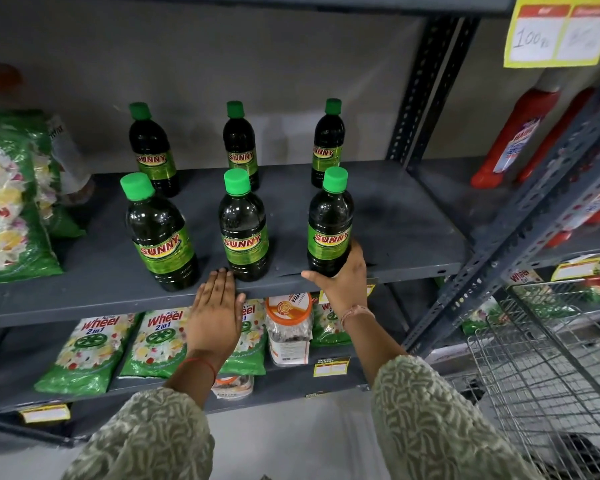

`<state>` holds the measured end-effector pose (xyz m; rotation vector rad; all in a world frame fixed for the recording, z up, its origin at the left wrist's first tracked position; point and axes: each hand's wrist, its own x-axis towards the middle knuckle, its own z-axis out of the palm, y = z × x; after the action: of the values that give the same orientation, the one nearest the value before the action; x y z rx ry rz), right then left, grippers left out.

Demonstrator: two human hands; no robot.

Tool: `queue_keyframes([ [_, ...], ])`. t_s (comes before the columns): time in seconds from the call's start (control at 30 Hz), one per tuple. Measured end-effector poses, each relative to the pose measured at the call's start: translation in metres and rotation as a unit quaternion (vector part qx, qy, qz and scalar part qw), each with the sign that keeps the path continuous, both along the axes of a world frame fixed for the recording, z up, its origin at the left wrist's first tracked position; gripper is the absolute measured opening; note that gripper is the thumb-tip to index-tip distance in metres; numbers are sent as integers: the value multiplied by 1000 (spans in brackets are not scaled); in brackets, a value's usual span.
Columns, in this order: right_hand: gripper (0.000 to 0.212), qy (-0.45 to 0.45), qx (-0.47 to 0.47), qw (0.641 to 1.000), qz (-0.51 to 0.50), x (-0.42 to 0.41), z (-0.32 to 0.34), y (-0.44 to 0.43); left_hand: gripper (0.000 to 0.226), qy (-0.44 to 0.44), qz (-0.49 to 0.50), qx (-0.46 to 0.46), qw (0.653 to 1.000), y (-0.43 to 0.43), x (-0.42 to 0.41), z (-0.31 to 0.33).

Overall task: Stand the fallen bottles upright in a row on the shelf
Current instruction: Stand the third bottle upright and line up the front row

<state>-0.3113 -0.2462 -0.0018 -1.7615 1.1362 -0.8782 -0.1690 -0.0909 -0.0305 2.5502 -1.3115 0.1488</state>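
The right hand (342,277) reaches up from a patterned sleeve (440,420) and wraps around the base of the front right bottle (329,225), thumb stretched across the front near the shelf edge and the fingers curled round the far side, out of sight. A thin band circles that wrist. The bottle it grips stands upright at the front lip of the shelf (406,223).

The left hand (217,308) is flat and empty, fingers pressed together and pointing up, fingertips resting on the shelf's front edge just below the front middle bottle (245,226); whether they touch the bottle cannot be told. A red thread sits on that wrist.

Six dark bottles with green caps and green "SUNNY" labels all stand upright on the grey shelf, in two rows of three. The front left bottle (160,233) appears to tilt slightly left. Behind stand the back left bottle (153,150), back middle bottle (240,147) and back right bottle (328,143), spaced well apart.

Green detergent packets (11,192) lean at the shelf's left end. On the shelf below lie more "Wheel" packets (90,351) and a clear jar (289,329) with an orange-and-white lid. A wire basket (548,358) stands at the right, and red bottles (513,140) fill the neighbouring rack.
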Motion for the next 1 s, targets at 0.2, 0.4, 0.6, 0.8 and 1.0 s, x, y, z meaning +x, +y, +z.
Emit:
queue_keyframes([
  [0.2,97,9,-4,1000,-9,2,0,-2,76,50,4,-35,998,-2,-1,1],
  [0.4,80,26,-31,999,2,0,3,-9,82,263,72,-251,929,-25,-14,26],
  [0.6,73,20,-35,999,-19,-21,5,-21,55,281,105,-317,899,-45,-10,31],
  [0.8,69,21,-30,998,-52,-48,5,-46,55,277,99,-303,907,-60,-20,35],
  [1.0,73,24,-23,998,-49,-53,4,-51,59,289,90,-312,901,-65,-24,31],
])
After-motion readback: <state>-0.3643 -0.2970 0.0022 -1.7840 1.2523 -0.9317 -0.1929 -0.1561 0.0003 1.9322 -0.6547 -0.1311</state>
